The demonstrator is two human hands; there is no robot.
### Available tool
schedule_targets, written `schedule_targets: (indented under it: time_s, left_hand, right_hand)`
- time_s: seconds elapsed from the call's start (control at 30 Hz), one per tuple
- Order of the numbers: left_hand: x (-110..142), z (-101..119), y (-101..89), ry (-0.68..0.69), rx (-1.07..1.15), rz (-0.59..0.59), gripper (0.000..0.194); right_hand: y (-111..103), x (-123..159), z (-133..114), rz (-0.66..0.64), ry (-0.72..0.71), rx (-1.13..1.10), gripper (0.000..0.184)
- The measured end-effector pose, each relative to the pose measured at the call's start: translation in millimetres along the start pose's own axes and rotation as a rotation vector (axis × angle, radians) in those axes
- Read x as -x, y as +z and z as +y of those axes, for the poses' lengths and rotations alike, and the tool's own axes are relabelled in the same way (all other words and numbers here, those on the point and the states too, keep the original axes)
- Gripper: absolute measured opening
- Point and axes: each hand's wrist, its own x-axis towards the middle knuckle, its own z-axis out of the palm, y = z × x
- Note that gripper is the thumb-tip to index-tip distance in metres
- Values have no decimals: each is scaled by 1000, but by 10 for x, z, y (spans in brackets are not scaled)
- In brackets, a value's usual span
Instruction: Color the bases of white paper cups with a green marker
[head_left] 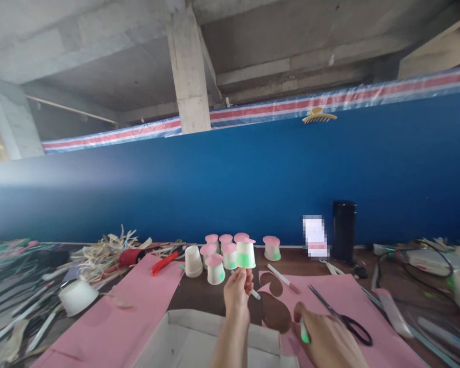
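Observation:
My left hand (238,289) is raised in front of me, its fingers pinched at the lower edge of an upside-down paper cup (246,246). That cup has a green patch on its side and a pink paper piece on top. Low on the right, my right hand (329,335) is closed around a white marker with a green end (304,331). Behind the held cup stand several more cups with pink tops (215,273), some with green marks. One plain white cup (193,263) is at their left, and another pink-topped cup (272,249) stands apart at the right.
Black scissors (341,314) lie on a pink sheet with round cutouts (339,289). An open white box (191,321) is nearest me. Red-handled tool (164,263), a second pink sheet (126,306) and scraps lie left. A black cylinder (344,230) stands by the blue partition (253,184).

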Motion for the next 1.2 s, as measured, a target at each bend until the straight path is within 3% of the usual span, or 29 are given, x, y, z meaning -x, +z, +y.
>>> schedule_targets:
  time_s: [0.13,0.33,0.63,0.8,0.97,1.2]
  left_hand:
    - [-29,-34,0,-13,-3,6,18]
    - [-35,-63,39,-27,11,-2,15]
    - [-3,-134,56,-15,4,-67,19]
    - [-34,-198,52,-4,0,-82,23]
    - [-50,-211,39,-14,-2,-88,20]
    - [-63,-195,44,-22,-5,-104,18]
  right_hand:
    - [36,-53,91,33,24,-61,12]
    - [96,-131,164,144,16,-153,25]
    - [119,-135,89,197,-67,-513,30]
    - [15,-196,-41,266,-44,-610,31]
    - [-167,-297,-230,233,40,-621,32]
    - [-365,-453,-467,250,32,-809,32]
